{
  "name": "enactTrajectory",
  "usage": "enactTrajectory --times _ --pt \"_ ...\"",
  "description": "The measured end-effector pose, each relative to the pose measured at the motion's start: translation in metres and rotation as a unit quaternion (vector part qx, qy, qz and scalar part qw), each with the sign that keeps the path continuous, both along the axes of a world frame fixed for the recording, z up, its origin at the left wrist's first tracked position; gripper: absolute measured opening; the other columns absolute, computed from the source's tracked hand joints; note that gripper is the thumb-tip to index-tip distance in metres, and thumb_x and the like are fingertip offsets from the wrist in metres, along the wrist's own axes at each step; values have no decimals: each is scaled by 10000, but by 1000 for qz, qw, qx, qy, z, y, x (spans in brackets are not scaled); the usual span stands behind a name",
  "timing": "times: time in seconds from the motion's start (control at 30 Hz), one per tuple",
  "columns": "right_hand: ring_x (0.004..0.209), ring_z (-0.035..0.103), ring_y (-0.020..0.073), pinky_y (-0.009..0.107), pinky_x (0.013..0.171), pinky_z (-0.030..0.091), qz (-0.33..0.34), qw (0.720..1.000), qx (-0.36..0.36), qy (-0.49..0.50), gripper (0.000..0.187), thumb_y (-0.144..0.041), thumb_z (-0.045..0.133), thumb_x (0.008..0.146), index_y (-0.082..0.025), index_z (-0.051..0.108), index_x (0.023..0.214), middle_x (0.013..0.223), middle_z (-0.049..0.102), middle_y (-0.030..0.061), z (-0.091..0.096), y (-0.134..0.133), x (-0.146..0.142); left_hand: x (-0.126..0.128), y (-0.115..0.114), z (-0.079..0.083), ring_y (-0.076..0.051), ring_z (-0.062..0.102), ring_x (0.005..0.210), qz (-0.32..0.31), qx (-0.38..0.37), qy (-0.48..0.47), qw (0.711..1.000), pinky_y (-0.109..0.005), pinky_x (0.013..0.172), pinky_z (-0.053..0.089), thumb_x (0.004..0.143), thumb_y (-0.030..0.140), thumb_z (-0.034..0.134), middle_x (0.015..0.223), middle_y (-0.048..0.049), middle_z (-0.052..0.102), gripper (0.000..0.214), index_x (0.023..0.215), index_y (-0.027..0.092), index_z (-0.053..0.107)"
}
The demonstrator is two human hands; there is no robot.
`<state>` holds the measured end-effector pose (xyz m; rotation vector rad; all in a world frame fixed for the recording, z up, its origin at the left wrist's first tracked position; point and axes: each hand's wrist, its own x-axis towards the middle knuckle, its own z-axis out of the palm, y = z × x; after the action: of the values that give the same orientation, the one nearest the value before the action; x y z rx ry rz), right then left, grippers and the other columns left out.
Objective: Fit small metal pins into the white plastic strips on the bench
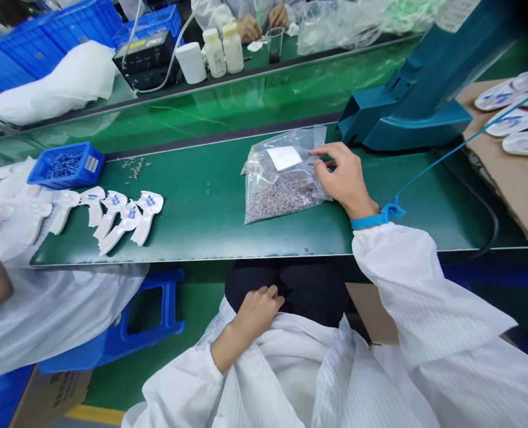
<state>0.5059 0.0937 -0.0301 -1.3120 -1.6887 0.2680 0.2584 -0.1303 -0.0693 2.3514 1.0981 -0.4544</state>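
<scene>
A clear plastic bag (pixel 278 196) of tiny silvery metal parts, likely screws, lies on the green bench. It carries a white label (pixel 284 157). My right hand (pixel 342 175) pinches the bag's right edge between thumb and fingers; a blue wrist strap (pixel 373 220) with a cord circles that wrist. Down in my lap rests my left hand (pixel 259 309), its fingers curled in, with nothing visible in them.
White plastic handle-shaped pieces (pixel 148 208) lie at left near loose screws (pixel 134 167) and a blue bin (pixel 68 165) of small blue parts. A teal machine stand (pixel 415 119) rises at right, beside white pieces on cardboard (pixel 509 184). Co-workers sit opposite and at left.
</scene>
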Motion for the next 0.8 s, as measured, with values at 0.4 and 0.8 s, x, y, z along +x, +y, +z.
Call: enactTrajectory --times 0.4,0.8 --pt "1036 639 264 384 828 565 5 1000 -21 -9 242 -272 519 900 -237 689 1069 1148 654 109 -1 2 3 7 33 0 -220 700 830 -70 -29 19 997 -300 648 526 944 160 505 1025 -77 674 219 1093 196 661" --pt "984 635 205 310 809 557 9 999 -27 -24 230 -307 530 919 -245 668 1092 1143 648 80 2 3 4 19 31 0 -277 701 889 -102 -36 45 993 -358 691 541 893 50 476 1023 -165 682 255 1043 88 678"
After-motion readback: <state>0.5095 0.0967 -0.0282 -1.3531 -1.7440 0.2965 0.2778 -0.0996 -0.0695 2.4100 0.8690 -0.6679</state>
